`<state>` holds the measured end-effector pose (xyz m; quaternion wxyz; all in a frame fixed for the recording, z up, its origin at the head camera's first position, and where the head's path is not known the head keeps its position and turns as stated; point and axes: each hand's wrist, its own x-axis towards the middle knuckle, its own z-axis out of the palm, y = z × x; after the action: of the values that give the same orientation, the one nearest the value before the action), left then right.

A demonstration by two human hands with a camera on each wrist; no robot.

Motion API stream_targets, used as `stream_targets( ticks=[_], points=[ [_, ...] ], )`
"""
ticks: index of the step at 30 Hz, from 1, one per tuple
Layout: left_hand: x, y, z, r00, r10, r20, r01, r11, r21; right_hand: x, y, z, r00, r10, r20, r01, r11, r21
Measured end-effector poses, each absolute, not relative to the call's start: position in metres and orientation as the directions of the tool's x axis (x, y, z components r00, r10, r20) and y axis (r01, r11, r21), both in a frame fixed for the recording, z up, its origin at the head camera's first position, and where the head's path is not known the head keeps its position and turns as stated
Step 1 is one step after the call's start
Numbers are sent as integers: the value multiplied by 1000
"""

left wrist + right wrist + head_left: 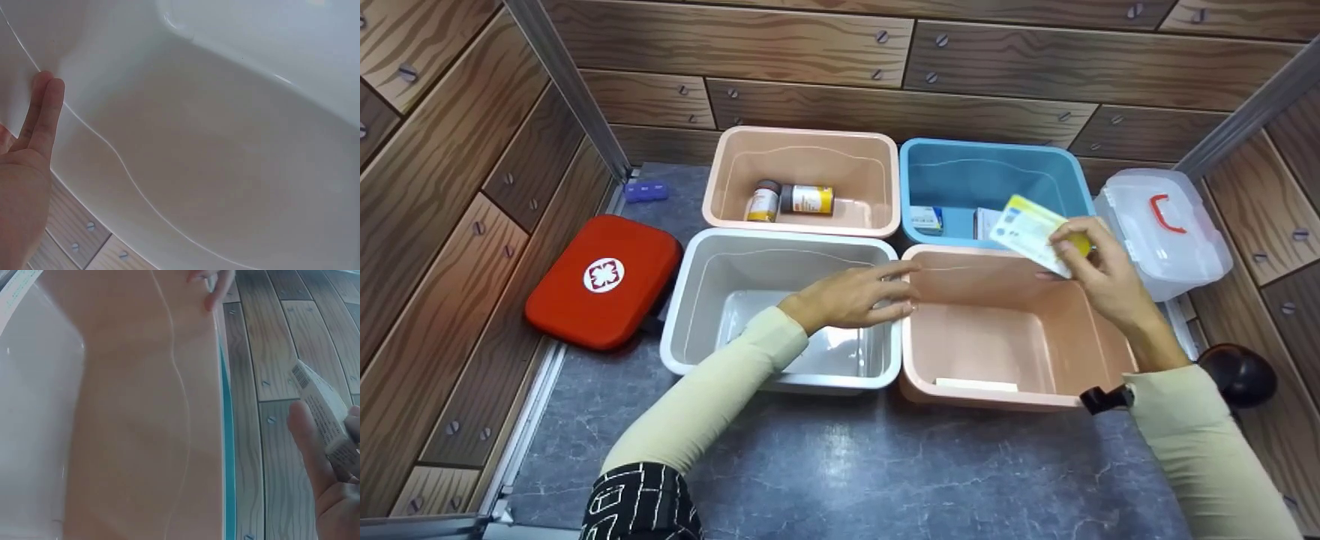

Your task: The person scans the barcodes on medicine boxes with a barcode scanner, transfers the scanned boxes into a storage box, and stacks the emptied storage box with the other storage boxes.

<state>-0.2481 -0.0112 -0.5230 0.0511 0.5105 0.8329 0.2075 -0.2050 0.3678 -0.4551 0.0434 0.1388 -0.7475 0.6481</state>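
Over the rear rim of the front pink bin (pixel 982 337): I see a white-and-yellow box (pixel 1024 227) raised and tilted in the right hand (pixel 1102 274), with the blue bin (pixel 997 176) just behind.
Right hand: fingers clamped on the box, thumb on the side toward me; my right wrist feed shows small print and a barcode on it.
Left hand (pixel 859 296): stretched across the grey bin (pixel 679 352), fingertips at the rims where grey meets pink; fingers loosely extended, slightly apart, holding nothing. I cannot tell whether they press the rim.
Front pink bin: a flat white piece (pixel 976 385) lies by the near wall.
Blue bin: two small boxes (pixel 928 219) sit inside, apart.
Back pink bin (pixel 832 161): two labelled bottles (pixel 810 199), side by side.
Worktop (pixel 825 457), left: red case (pixel 600 307) with a round white emblem, purple pill case (pixel 646 191) behind.
Worktop, right: translucent lidded box (pixel 1174 247), red handle on top.
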Motion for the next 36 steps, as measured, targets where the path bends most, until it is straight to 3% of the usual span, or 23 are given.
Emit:
stream_targets(
  ticks=[8, 15, 21, 25, 29, 36],
  points=[
    [-247, -11, -524, -471, 873, 130, 834, 392, 390, -204, 417, -459, -983, 63, 173, -163, 143, -976],
    [-248, -11, -524, -466, 875, 133, 837, 388, 385, -205, 461, -477, -957, 291, 9, -73, -209, -975],
    [-248, -11, -524, -469, 873, 136, 834, 388, 392, -199, 494, -489, -939, 316, -138, -34, -483, -875],
    [-247, -11, -523, -476, 871, 124, 828, 396, 398, -194, 508, -493, -928, 315, -201, -12, -563, -826],
    [-247, -12, -523, -476, 870, 131, 833, 398, 384, -188, 518, -496, -919, 314, -238, 11, -583, -812],
    [-247, -12, -523, -474, 869, 142, 837, 395, 378, -177, 526, -510, -919, 337, -205, 41, -436, -899]
  ],
)
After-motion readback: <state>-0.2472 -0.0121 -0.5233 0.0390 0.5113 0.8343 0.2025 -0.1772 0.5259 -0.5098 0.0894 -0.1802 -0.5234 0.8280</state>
